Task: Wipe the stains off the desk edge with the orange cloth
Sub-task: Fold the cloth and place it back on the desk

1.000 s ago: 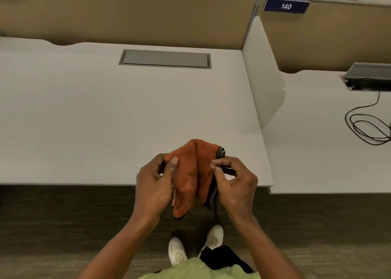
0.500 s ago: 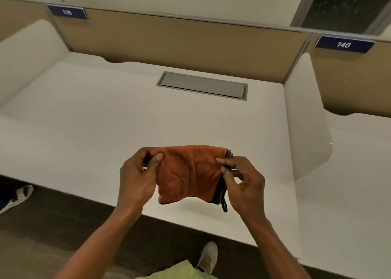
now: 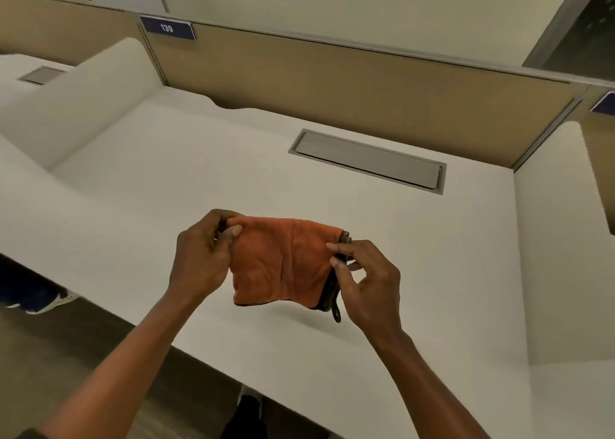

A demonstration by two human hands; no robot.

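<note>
An orange cloth (image 3: 283,262) with a dark grey trim and loop on its right side hangs stretched in the air above the white desk (image 3: 166,185). My left hand (image 3: 203,255) pinches its upper left corner. My right hand (image 3: 366,282) pinches the upper right corner at the grey trim. The cloth's lower edge hangs free just over the desk top. The desk's front edge (image 3: 206,355) runs diagonally below my forearms. I see no distinct stains on it from here.
A grey cable hatch (image 3: 366,160) is set into the desk at the back. Tan partitions (image 3: 332,89) and white side dividers (image 3: 559,239) enclose the desk. A blue sign "139" (image 3: 167,28) sits top left. A shoe (image 3: 50,300) shows on the floor at left.
The cloth went from bunched below the desk edge to spread flat between both hands above the desk. The view swung left, showing the 139 sign.
</note>
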